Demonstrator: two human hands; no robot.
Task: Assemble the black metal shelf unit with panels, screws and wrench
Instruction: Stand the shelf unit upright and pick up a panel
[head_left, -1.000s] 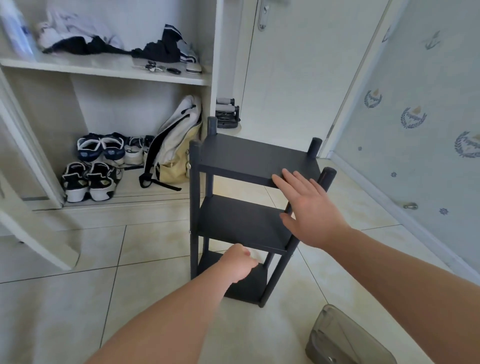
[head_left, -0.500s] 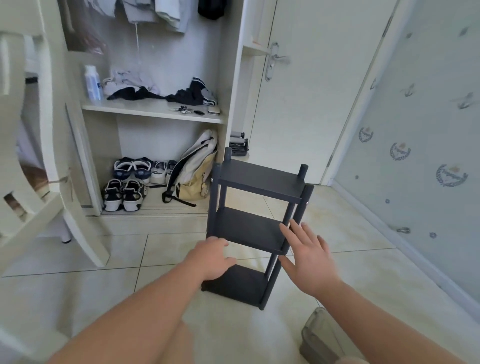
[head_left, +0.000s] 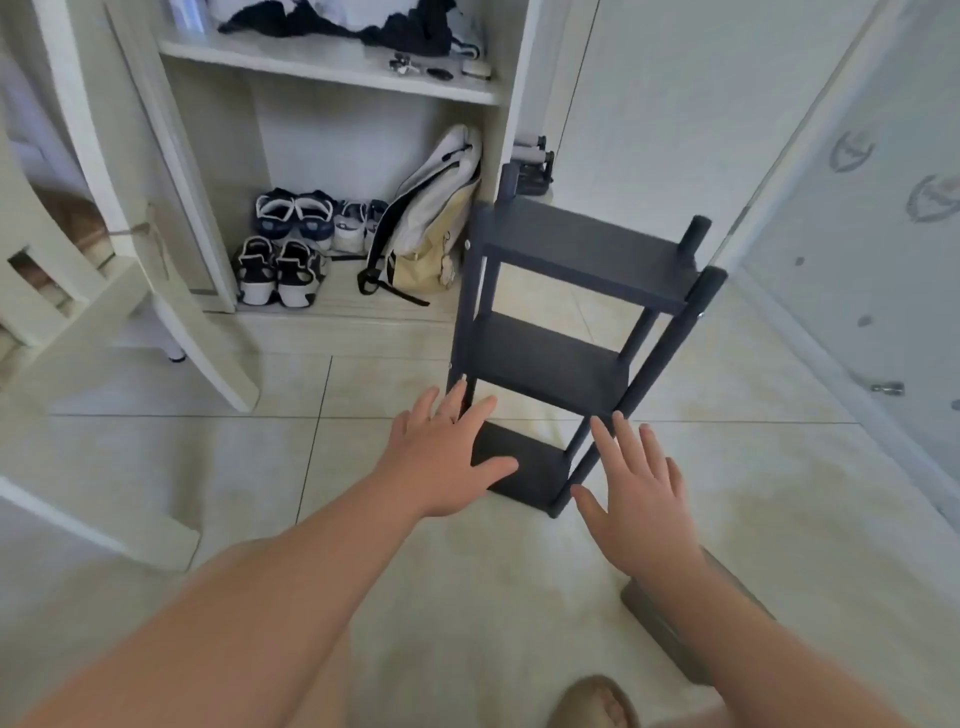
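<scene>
— Where's the shelf unit?
— Upright on the floor, by the cupboard.
— Held?
— No. The left hand, fingers spread, is at its near left leg; the right hand, also spread, is beside the near right leg.

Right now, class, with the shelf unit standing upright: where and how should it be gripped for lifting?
Likely the near left post and near right post, below the middle panel, one hand from each side: both are slim, upright, exposed.

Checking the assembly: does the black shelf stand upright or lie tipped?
Upright: the shelf unit stands on the floor, three panels one above another.
</scene>
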